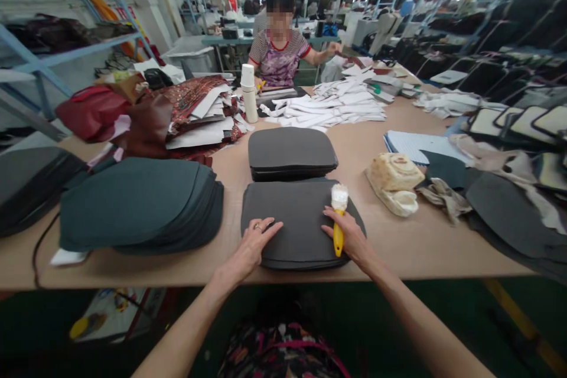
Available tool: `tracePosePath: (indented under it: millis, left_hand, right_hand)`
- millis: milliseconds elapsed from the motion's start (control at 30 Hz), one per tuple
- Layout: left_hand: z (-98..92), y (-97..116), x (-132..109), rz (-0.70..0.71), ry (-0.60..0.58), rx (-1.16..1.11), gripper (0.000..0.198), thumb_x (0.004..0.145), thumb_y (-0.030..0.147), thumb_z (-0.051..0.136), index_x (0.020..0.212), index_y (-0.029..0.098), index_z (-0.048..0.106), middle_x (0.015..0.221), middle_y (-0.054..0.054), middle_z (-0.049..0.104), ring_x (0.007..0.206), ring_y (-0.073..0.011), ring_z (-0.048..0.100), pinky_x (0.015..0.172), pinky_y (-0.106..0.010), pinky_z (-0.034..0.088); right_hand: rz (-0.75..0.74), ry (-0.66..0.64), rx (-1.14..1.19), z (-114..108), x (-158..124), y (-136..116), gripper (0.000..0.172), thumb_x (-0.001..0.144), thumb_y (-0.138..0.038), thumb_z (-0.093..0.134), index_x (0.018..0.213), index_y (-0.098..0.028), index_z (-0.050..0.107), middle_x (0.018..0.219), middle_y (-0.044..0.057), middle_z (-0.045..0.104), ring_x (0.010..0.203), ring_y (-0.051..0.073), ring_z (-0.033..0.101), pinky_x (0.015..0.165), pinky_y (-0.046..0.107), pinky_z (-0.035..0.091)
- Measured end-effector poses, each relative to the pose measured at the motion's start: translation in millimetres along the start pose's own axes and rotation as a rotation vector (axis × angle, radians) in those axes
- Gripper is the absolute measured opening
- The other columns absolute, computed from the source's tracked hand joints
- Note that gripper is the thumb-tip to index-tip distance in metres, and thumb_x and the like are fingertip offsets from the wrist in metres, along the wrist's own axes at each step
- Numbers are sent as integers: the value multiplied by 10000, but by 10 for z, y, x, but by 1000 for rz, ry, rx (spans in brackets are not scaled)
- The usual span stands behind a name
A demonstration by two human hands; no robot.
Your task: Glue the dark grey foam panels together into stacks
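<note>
A stack of dark grey rounded panels lies in front of me near the table's edge. My left hand rests on its left side, fingers spread, a ring on one of them, nothing held. At the right side of the stack, my right hand holds a yellow-handled brush against the fingers. The brush's bristles are coated white and point away from me. Fingertips of this hand also touch the top panel. Directly behind sits a second stack of grey panels.
Dark green panels are piled at left. To the right is a glue-crusted container. A cream bottle stands farther back, beside white strips and patterned red material. A person works across the table.
</note>
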State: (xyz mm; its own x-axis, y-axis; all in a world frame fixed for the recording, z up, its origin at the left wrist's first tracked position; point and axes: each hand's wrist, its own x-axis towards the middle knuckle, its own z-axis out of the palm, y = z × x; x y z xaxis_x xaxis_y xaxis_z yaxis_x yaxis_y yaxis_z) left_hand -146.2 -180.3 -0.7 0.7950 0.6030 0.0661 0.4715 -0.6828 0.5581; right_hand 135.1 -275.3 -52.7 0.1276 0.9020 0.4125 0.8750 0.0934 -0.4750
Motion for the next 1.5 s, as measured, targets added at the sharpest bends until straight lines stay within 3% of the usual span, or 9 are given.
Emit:
tracePosePath:
  millis: [100,267,400,567,733,900,1033,1267,1500]
  left_hand:
    - [-21,-146,-68,27,122,-86,615,709,-59,296,1212,209,528,1210,-80,565,1125,-165,480,968,-391,424]
    - [-171,-355,-152,-101,310,-66,430,779,10,309,1055,163,602,1099,-93,630,1070,-175,549,954,-406,442]
    - [-196,-259,-111,-194,424,-14,394,810,36,306,1076,154,571,1105,-97,628,1072,-181,558,957,-416,444]
    - [113,206,349,-88,314,71,338,853,105,409,1148,197,547,1222,-62,586,1174,-156,491,1015,-354,403]
    - [465,474,811,-39,243,178,457,830,288,549,1264,166,472,1351,-130,474,1282,-316,367,1029,-547,331]
    - [605,369,847,-19,192,520,480,857,339,493,1316,219,422,1399,-85,423,1294,-299,355,1020,-506,343]
    - [634,285,788,48,215,691,493,856,333,473,1332,224,405,1394,-65,434,1280,-284,377,993,-462,360]
    - [595,255,875,111,261,758,454,831,320,477,1272,214,486,1327,-62,515,1220,-263,437,950,-423,358]
    - [505,198,1018,142,293,674,348,792,263,514,1130,237,595,1167,-48,634,1076,-253,534,861,-412,402]
  right_hand:
    - [5,-19,-10,43,-35,45,357,849,-346,524,1173,-198,541,1194,121,583,1115,264,539,917,439,470]
    - [-6,-28,-25,38,-62,120,373,850,-366,522,1191,-214,528,1231,112,565,1156,266,513,948,450,449]
    - [-38,-5,-44,71,-68,126,362,854,-376,513,1169,-200,542,1203,120,585,1141,275,529,924,448,469]
    - [-103,44,-71,89,-52,95,328,859,-337,511,1152,-193,545,1178,129,600,1097,278,559,883,453,490]
    - [-209,89,-106,28,-69,11,276,854,-250,514,1120,-181,542,1137,137,627,1037,271,595,835,476,511]
    - [-241,97,-102,-50,-103,-66,259,833,-209,519,1087,-172,552,1118,136,640,1049,258,595,836,450,525]
    - [-206,107,-61,-90,-148,-57,280,829,-194,514,1107,-171,537,1124,135,639,1061,253,590,851,440,520]
    - [9,241,-145,-185,-179,162,278,817,-156,547,1094,-177,540,1078,126,661,1022,253,617,815,420,538]
    - [10,240,-247,-164,-88,191,283,794,-173,594,1070,-195,535,1056,109,674,988,263,632,854,467,503]
